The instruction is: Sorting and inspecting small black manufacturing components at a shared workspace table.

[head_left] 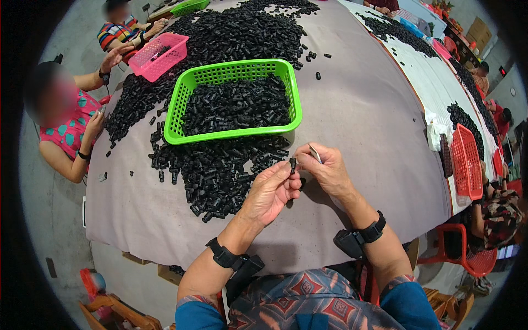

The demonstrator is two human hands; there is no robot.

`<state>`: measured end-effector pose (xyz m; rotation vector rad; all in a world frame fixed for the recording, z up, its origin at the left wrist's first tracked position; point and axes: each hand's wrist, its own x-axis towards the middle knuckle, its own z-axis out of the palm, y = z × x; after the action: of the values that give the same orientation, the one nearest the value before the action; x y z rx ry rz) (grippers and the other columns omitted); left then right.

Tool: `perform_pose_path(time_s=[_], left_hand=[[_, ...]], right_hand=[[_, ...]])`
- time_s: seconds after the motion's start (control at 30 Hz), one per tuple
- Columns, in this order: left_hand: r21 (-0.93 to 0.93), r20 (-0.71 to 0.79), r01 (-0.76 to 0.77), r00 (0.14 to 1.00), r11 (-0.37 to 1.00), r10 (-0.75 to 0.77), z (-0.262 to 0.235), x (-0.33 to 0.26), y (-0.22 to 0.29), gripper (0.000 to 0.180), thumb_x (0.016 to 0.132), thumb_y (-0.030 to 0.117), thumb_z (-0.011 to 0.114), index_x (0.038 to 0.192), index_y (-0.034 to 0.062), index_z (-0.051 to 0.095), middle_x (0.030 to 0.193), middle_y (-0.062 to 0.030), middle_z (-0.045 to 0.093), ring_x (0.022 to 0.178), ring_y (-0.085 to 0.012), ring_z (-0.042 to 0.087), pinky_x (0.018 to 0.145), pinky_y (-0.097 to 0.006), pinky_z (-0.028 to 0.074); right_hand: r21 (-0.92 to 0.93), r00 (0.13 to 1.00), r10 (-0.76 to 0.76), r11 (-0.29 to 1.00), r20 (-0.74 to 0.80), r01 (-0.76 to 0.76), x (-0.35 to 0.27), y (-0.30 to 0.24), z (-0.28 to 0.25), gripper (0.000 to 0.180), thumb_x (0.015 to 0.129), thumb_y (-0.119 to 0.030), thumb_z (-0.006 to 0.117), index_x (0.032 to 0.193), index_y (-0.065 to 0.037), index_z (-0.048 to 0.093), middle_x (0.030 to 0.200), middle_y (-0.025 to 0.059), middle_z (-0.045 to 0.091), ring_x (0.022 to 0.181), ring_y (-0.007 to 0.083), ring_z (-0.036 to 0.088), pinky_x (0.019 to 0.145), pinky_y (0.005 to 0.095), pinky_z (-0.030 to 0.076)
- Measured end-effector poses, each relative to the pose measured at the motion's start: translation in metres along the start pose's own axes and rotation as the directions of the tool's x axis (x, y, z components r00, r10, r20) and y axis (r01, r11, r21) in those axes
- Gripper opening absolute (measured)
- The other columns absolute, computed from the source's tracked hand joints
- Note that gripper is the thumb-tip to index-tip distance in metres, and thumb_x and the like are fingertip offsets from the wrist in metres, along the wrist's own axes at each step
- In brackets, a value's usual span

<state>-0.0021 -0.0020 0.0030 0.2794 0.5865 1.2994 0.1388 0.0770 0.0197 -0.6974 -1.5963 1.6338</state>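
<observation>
My left hand [270, 191] pinches a small black cylindrical plastic part [293, 164] upright between thumb and fingers. Right beside it, my right hand [330, 171] is closed around a thin, light-coloured, pointed tool, perhaps a small blade [314, 153]; its fingertips come close to the black part. More black lies under the hands, partly hidden by them. Just beyond, a bright green basket [234, 136] holds many similar black parts. A loose heap of such parts [217, 179] spreads on the cloth to the left of my left hand.
A grey-brown cloth [363, 110] covers the table. Larger heaps of black parts [231, 36] lie beyond the basket. A pink basket [158, 56] stands at the left edge near two co-workers. At right, a red basket [466, 162] stands on another white-covered table with people around it.
</observation>
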Motion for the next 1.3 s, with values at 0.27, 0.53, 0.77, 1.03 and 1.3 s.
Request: perform_pose_path(time_s=[0.27,0.53,0.77,1.03,1.3], left_hand=[[-0.051,0.017,-0.080,0.997,0.995,0.081,-0.002,0.000,0.003,0.012,0.093,0.017,0.054,0.100,0.0072,0.056,0.083,0.0000,0.057,0.071,-0.0082,0.055,0.061,-0.024,0.048],[-0.047,0.000,-0.140,0.990,0.989,0.140,-0.005,0.001,0.002,0.015,0.093,0.018,0.053,0.101,0.0050,0.056,0.085,-0.0014,0.057,0.072,-0.0087,0.057,0.062,-0.025,0.052],[0.006,-0.016,-0.143,0.990,0.990,0.143,-0.007,0.002,0.001,0.015,0.094,0.018,0.052,0.101,0.0052,0.056,0.084,-0.0017,0.058,0.072,-0.0092,0.057,0.062,-0.025,0.051],[0.006,0.001,-0.144,0.990,0.990,0.144,-0.005,0.002,0.000,0.014,0.093,0.016,0.052,0.101,0.0048,0.056,0.084,-0.0020,0.059,0.071,-0.0091,0.056,0.061,-0.026,0.051],[0.075,0.025,-0.116,0.993,0.990,0.115,-0.002,-0.001,0.001,0.015,0.093,0.016,0.052,0.101,0.0033,0.056,0.082,-0.0025,0.058,0.069,-0.0097,0.054,0.063,-0.027,0.052]], right_hand=[[-0.311,0.985,-0.157,0.935,0.068,0.171,-0.001,0.000,-0.007,0.020,0.086,-0.023,0.062,0.091,-0.003,0.061,0.073,0.0016,0.060,0.062,0.0074,0.051,0.055,0.0233,0.042],[-0.526,0.977,-0.161,0.824,0.138,0.209,-0.001,-0.012,-0.002,0.022,0.081,-0.022,0.066,0.088,-0.001,0.065,0.076,0.0095,0.064,0.065,0.0178,0.061,0.059,0.0292,0.048],[-0.589,0.973,-0.173,0.775,0.152,0.230,-0.001,-0.012,-0.005,0.022,0.079,-0.022,0.067,0.088,-0.002,0.066,0.080,0.0115,0.066,0.068,0.0219,0.064,0.061,0.0313,0.050],[-0.600,0.979,-0.141,0.774,0.145,0.201,-0.002,-0.015,-0.005,0.022,0.078,-0.023,0.067,0.085,-0.003,0.066,0.076,0.0111,0.065,0.064,0.0231,0.063,0.057,0.0317,0.048],[-0.413,0.997,-0.062,0.908,0.040,0.073,0.000,-0.004,-0.008,0.017,0.082,-0.018,0.065,0.088,-0.002,0.066,0.070,0.0025,0.062,0.063,0.0089,0.056,0.056,0.0248,0.045]])
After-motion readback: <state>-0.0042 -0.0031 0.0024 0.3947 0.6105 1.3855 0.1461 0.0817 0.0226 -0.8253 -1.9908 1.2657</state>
